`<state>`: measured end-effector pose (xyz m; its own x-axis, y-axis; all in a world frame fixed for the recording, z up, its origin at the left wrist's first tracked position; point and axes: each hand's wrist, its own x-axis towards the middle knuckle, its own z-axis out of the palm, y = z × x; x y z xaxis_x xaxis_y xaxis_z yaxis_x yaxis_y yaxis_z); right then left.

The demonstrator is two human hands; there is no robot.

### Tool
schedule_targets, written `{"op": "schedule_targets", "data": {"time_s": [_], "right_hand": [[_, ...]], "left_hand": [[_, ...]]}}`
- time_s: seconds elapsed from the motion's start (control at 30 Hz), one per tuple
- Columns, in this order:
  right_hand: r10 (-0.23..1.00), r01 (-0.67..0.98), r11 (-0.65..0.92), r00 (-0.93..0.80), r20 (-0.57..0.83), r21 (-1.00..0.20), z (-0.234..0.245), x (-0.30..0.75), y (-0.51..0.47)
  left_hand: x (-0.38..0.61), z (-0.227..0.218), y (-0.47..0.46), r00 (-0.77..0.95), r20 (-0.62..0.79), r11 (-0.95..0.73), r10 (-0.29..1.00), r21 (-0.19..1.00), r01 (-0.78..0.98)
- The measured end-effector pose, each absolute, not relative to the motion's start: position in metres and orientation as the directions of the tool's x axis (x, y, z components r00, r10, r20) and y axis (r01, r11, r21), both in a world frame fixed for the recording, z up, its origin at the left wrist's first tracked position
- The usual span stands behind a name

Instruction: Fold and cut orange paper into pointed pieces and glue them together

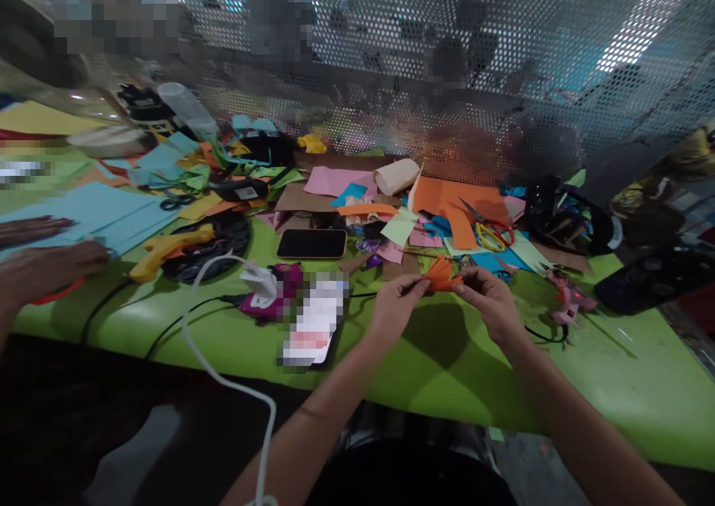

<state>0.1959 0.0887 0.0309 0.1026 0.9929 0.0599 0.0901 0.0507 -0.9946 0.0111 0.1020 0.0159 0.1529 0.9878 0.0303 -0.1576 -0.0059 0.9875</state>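
Observation:
Between my two hands, above the green table, is a piece of orange paper (439, 273) that looks folded or cut into strips at its upper edge. My left hand (398, 305) pinches its left end between thumb and fingers. On the other side, my right hand (487, 297) grips the right end the same way. Just behind the paper lie colored paper scraps (394, 251) and a pair of scissors with red and yellow handles (494, 234). A lit phone (316, 320) rests left of my left forearm.
A pink glue gun (573, 299) lies at right, near a black container (597, 226). A purple power strip (273, 290) with a white charger and cable sits left. A yellow glue gun (167, 251) rests on black plastic. Another person's hands (53, 267) touch blue paper (112, 212). Perforated metal rises behind.

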Motion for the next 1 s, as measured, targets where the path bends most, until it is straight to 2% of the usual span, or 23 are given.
{"op": "schedule_targets", "data": {"time_s": [0.2, 0.5, 0.83, 1.0], "right_hand": [[0.976, 0.168, 0.119, 0.16, 0.146, -0.979, 0.0269, 0.1984, 0.0899], [0.972, 0.081, 0.111, 0.198, 0.125, -0.99, 0.034, 0.1946, 0.0892], [0.971, 0.166, 0.17, 0.138, 0.194, -0.971, 0.0273, 0.2002, 0.0887], [0.965, 0.195, 0.184, 0.15, 0.214, -0.963, 0.0277, 0.199, 0.0879]], "left_hand": [[0.0125, 0.0145, 0.1008, 0.208, 0.028, 0.004, 0.978, 0.988, -0.152], [0.0118, 0.0177, 0.0987, 0.278, 0.03, -0.003, 0.96, 0.995, -0.098], [0.0131, 0.0181, 0.0999, 0.307, 0.113, -0.102, 0.945, 0.993, -0.053], [0.0121, 0.0218, 0.0985, 0.329, 0.177, -0.214, 0.928, 0.973, 0.08]]}}
